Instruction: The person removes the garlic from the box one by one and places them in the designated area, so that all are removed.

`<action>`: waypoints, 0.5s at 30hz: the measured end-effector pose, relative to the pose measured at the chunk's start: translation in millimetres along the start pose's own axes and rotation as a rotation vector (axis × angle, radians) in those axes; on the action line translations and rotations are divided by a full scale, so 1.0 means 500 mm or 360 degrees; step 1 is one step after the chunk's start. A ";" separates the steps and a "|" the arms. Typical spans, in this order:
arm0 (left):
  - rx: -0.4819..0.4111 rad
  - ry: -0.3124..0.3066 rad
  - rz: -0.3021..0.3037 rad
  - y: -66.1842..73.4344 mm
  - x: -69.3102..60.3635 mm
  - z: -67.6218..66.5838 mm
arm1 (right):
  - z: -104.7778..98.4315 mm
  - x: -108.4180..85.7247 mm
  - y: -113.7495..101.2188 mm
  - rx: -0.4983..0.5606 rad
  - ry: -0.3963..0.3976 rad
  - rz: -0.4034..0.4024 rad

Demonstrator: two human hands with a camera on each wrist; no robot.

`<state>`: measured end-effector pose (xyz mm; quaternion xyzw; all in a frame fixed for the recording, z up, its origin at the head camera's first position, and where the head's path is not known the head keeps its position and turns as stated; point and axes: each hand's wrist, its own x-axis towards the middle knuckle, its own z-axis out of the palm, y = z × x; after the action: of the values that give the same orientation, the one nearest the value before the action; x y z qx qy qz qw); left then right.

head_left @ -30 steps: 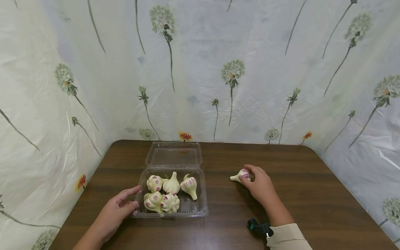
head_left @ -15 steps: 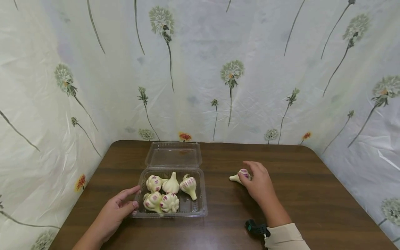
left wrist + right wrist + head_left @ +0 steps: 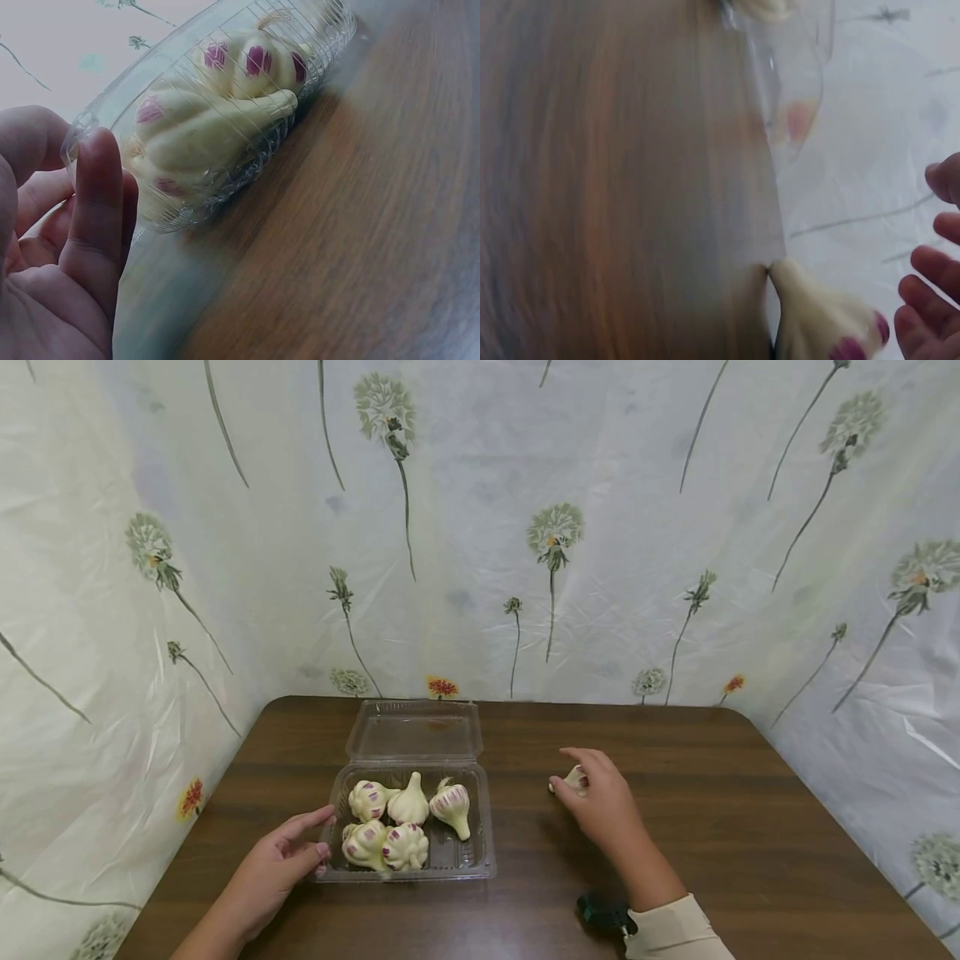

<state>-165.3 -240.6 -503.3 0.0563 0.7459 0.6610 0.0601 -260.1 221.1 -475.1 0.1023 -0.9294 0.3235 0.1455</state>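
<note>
A clear plastic container (image 3: 482,860) with its lid folded back holds several garlic bulbs (image 3: 408,803). At its left edge my left hand (image 3: 266,868) grips the rim; the left wrist view has thumb and fingers of the left hand (image 3: 67,217) at the container's corner (image 3: 84,124). Right of the container, another garlic bulb (image 3: 577,778) lies on the table, partly hidden by my right hand (image 3: 609,806). In the right wrist view, the fingers of that hand (image 3: 934,277) are spread and apart from the bulb (image 3: 817,315).
The brown wooden table (image 3: 720,827) has its back edge against a pale curtain (image 3: 465,510) with dandelion prints. The raised lid (image 3: 415,731) leans at the container's back. A black band (image 3: 602,912) is on the right wrist, beside a beige sleeve (image 3: 675,931).
My right hand has shifted left over the single bulb, its thumb now in front of the bulb's neck, with the fingers lifted off it. The left hand stays at the container's rim.
</note>
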 end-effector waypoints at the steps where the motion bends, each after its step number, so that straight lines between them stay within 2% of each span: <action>1: -0.0003 -0.0001 -0.0003 0.000 0.000 0.000 | 0.002 -0.001 -0.004 0.0003 -0.0006 0.0004; 6: -0.0016 0.0004 -0.0019 0.000 0.000 0.000 | 0.012 -0.007 -0.029 0.0024 -0.0038 0.0008; 15: -0.0018 0.0003 -0.0003 0.000 0.000 0.000 | 0.029 -0.019 -0.071 0.0042 -0.0121 -0.0086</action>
<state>-165.3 -240.6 -503.6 0.0548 0.7422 0.6652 0.0603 -243.9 185.6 -468.9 0.1415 -0.9267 0.3277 0.1175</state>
